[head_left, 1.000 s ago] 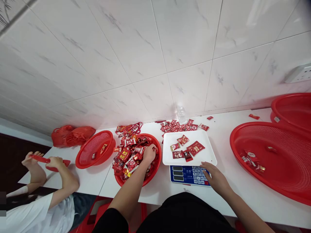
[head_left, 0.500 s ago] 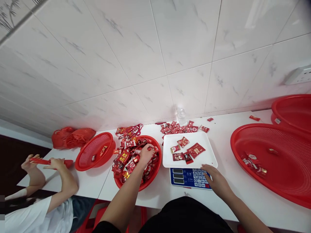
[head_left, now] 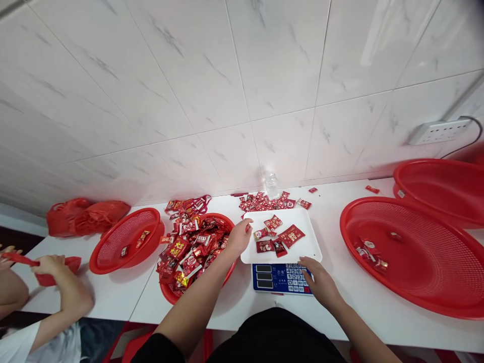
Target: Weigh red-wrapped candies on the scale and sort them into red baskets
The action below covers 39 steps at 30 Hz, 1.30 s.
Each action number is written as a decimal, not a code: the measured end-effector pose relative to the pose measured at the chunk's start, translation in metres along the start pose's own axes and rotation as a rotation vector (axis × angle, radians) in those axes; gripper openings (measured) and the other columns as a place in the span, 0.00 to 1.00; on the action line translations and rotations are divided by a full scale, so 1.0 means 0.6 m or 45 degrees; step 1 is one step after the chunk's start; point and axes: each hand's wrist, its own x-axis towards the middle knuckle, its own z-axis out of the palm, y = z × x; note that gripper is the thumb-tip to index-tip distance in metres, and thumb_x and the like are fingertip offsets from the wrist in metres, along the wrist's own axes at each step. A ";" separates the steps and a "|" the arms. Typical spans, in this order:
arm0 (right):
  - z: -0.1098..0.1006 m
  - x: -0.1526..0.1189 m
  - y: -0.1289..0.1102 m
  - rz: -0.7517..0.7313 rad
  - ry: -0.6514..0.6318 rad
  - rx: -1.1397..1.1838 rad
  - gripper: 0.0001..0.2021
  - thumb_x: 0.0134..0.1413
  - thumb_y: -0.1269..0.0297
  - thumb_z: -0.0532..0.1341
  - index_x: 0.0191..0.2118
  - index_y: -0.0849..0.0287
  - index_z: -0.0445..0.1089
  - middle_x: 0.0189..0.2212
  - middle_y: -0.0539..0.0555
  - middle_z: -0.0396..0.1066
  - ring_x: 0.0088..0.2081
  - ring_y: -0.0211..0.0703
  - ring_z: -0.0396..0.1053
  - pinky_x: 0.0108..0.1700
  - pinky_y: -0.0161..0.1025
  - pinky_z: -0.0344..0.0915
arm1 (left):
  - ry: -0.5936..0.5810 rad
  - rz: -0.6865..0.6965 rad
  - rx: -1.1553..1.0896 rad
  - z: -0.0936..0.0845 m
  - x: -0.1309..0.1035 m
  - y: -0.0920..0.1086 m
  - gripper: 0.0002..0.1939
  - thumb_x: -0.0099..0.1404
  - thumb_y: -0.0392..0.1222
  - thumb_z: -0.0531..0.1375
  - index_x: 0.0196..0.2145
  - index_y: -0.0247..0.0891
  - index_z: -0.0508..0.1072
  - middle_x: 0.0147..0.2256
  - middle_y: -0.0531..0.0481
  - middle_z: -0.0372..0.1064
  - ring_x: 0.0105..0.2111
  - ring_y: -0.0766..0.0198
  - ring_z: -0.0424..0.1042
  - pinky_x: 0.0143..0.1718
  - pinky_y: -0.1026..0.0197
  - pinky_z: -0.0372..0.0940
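Note:
My left hand [head_left: 240, 238] is at the left edge of the white scale tray [head_left: 312, 249], its fingers pinched round a small red-wrapped candy [head_left: 248, 228] that is mostly hidden. Several red-wrapped candies [head_left: 265, 246] and a larger flat red packet [head_left: 291, 235] lie on the tray. My right hand [head_left: 319, 280] rests by the tray's front right corner with its fingers stretched out, over the keypad of the blue scale [head_left: 282, 279]. Under my left forearm stands a red basket [head_left: 231, 269] heaped with wrapped candies [head_left: 191, 247].
Small red packets [head_left: 260, 202] lie behind the tray near a clear bottle [head_left: 271, 184]. A large red basket [head_left: 416, 297] stands to the right, a smaller one [head_left: 109, 247] to the left. At far left, a co-worker's hands [head_left: 51, 267] hold a red bag [head_left: 71, 264].
My left hand has come out of the candy basket and moved right to the tray. A small red piece now shows mid-tray. My right hand stays by the tray corner; the view has shifted.

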 end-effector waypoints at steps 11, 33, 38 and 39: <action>0.006 0.001 0.008 -0.046 0.049 0.021 0.16 0.56 0.63 0.50 0.46 0.54 0.69 0.50 0.54 0.68 0.54 0.46 0.62 0.56 0.50 0.60 | -0.201 -0.155 0.552 -0.021 -0.082 -0.139 0.25 0.63 0.54 0.51 0.55 0.44 0.62 0.55 0.43 0.60 0.54 0.50 0.58 0.53 0.51 0.51; 0.001 0.010 -0.017 -0.005 0.044 -0.008 0.17 0.54 0.68 0.50 0.46 0.56 0.70 0.50 0.55 0.68 0.55 0.48 0.62 0.57 0.51 0.58 | -0.269 0.363 0.364 0.127 -0.148 -0.062 0.29 0.63 0.43 0.53 0.60 0.48 0.53 0.64 0.49 0.40 0.63 0.54 0.42 0.60 0.47 0.47; -0.015 0.027 -0.048 0.052 0.004 -0.126 0.17 0.53 0.69 0.50 0.46 0.55 0.69 0.50 0.54 0.69 0.53 0.46 0.63 0.55 0.46 0.61 | -0.242 0.383 0.407 0.130 -0.153 -0.106 0.29 0.63 0.45 0.53 0.61 0.53 0.51 0.64 0.52 0.42 0.62 0.53 0.44 0.60 0.46 0.47; -0.019 0.031 -0.055 0.071 -0.014 -0.160 0.17 0.53 0.68 0.50 0.46 0.55 0.69 0.49 0.54 0.69 0.52 0.46 0.64 0.54 0.45 0.62 | -0.242 0.386 0.406 0.131 -0.152 -0.112 0.29 0.63 0.45 0.53 0.61 0.53 0.51 0.63 0.52 0.43 0.62 0.53 0.44 0.61 0.46 0.47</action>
